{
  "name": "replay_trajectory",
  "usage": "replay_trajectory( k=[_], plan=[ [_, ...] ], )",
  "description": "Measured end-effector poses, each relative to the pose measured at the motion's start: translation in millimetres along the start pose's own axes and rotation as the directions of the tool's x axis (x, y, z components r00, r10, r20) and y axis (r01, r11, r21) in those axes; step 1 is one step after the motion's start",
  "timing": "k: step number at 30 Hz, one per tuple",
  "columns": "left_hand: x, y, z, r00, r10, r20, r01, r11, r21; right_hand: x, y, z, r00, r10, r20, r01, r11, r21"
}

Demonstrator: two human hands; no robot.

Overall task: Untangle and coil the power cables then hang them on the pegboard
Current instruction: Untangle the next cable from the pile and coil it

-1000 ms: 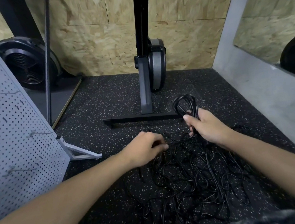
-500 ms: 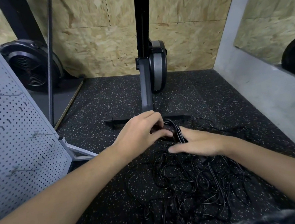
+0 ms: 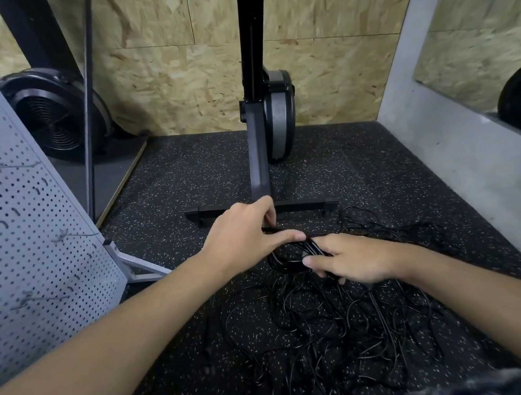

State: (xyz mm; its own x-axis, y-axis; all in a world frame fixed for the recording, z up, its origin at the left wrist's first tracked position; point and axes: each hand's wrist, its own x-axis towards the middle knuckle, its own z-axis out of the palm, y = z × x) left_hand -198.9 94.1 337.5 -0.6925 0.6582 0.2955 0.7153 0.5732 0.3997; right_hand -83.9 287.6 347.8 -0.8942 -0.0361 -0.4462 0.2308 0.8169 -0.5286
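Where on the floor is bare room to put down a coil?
Bare floor lies between the pegboard foot and the cable tangle, and between machine base and grey wall. Crowded under the left hand and right hand, where the tangle spreads.

No legible text or labels.

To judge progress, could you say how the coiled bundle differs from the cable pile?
The coiled bundle is tight, gathered loops; the cable pile sprawls in loose tangles. The bundle is small, held by the left hand and right hand; the pile is far larger, lying on the floor. Both are thin black cable.
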Motion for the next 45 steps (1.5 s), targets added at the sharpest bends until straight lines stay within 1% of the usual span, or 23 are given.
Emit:
replay_trajectory(
  k=[2, 4, 6, 8, 10, 12, 16, 19, 20, 22, 23, 25, 27, 29, 31, 33, 37, 39, 40, 43, 45],
  plan=[
    [0.5, -7.9, -0.4, 0.997, 0.042, 0.07, -0.029, 0.984, -0.177, 2.4, 3.8, -1.6, 1.0, 0.006, -0.009, -0.006, 1.0, 0.026],
    [1.1, -13.0, -4.1, 0.991, 0.095, 0.097, -0.064, 0.958, -0.281, 4.0, 7.8, -4.5, 0.999, 0.041, -0.021, -0.04, 0.998, 0.046],
    [2.2, -15.3, -8.0, 0.983, 0.165, 0.076, -0.136, 0.948, -0.288, 3.3, 9.4, -5.9, 0.998, 0.068, -0.013, -0.067, 0.996, 0.05],
    [3.3, -13.2, -10.5, 0.969, 0.245, 0.043, -0.226, 0.94, -0.256, 8.0, 14.3, -4.1, 0.997, 0.061, 0.038, -0.063, 0.997, 0.038],
    [4.0, -10.3, -11.2, 0.948, 0.316, 0.024, -0.305, 0.929, -0.209, 7.9, 11.5, 0.4, 0.993, 0.032, 0.11, -0.031, 0.999, -0.015],
    [4.6, -10.2, -11.3, 0.943, 0.333, 0.007, -0.325, 0.922, -0.209, 3.8, 3.9, 2.4, 0.986, 0.006, 0.169, 0.009, 0.996, -0.085],
    [7.8, -13.8, -12.4, 0.957, 0.285, -0.059, -0.289, 0.906, -0.309, -6.9, -13.3, 0.1, 0.98, -0.016, 0.199, 0.049, 0.986, -0.162],
    [9.2, -12.1, -15.0, 0.959, 0.272, -0.077, -0.281, 0.892, -0.354, -8.6, -18.6, 3.0, 0.976, -0.121, 0.18, 0.145, 0.981, -0.128],
    [9.9, -13.2, -15.1, 0.969, 0.239, -0.057, -0.242, 0.891, -0.383, -10.0, -20.8, 2.3, 0.973, -0.172, 0.154, 0.189, 0.977, -0.099],
    [12.1, -21.8, -11.1, 0.991, 0.132, 0.026, -0.103, 0.869, -0.484, -10.3, -21.6, -1.5, 0.955, -0.284, 0.084, 0.286, 0.958, -0.017],
    [12.9, -26.1, -7.5, 0.995, 0.073, 0.075, -0.019, 0.826, -0.563, -9.9, -21.7, -4.5, 0.946, -0.323, 0.028, 0.322, 0.946, 0.025],
    [12.3, -34.0, 3.1, 0.99, 0.014, 0.142, 0.085, 0.743, -0.664, -8.6, -21.2, -9.5, 0.928, -0.357, -0.107, 0.367, 0.924, 0.103],
    [9.6, -39.0, 16.8, 0.981, -0.047, 0.19, 0.154, 0.781, -0.606, -5.4, -16.3, -11.2, 0.922, -0.329, -0.206, 0.367, 0.911, 0.189],
    [4.4, -40.8, 26.5, 0.959, -0.083, 0.27, 0.226, 0.799, -0.557, 1.1, -6.7, -12.0, 0.937, -0.224, -0.268, 0.301, 0.906, 0.297],
    [1.8, -39.4, 32.4, 0.941, -0.075, 0.33, 0.252, 0.805, -0.537, 4.8, 1.1, -13.0, 0.955, -0.115, -0.273, 0.227, 0.879, 0.42],
    [1.1, -33.9, 35.9, 0.93, -0.053, 0.363, 0.245, 0.826, -0.508, 8.4, 8.1, -14.2, 0.959, -0.048, -0.28, 0.191, 0.838, 0.511],
    [-5.7, -18.8, 44.3, 0.911, -0.038, 0.41, 0.229, 0.874, -0.428, 6.9, 3.9, -14.7, 0.958, -0.008, -0.286, 0.201, 0.731, 0.652],
    [-6.3, -10.4, 46.5, 0.907, -0.057, 0.418, 0.237, 0.889, -0.393, 6.2, 1.5, -14.8, 0.948, 0.02, -0.318, 0.199, 0.742, 0.64],
    [-5.6, -6.2, 45.6, 0.911, -0.069, 0.407, 0.234, 0.899, -0.371, 7.5, 2.9, -16.2, 0.934, 0.043, -0.354, 0.188, 0.783, 0.593],
    [-1.5, -0.9, 38.7, 0.931, -0.101, 0.351, 0.207, 0.938, -0.277, 9.2, 9.8, -22.8, 0.885, 0.081, -0.459, 0.082, 0.942, 0.324],
    [-3.1, 1.1, 35.9, 0.938, -0.094, 0.334, 0.177, 0.958, -0.225, 8.1, 11.4, -23.7, 0.875, 0.072, -0.48, 0.003, 0.988, 0.153]
  ],
)
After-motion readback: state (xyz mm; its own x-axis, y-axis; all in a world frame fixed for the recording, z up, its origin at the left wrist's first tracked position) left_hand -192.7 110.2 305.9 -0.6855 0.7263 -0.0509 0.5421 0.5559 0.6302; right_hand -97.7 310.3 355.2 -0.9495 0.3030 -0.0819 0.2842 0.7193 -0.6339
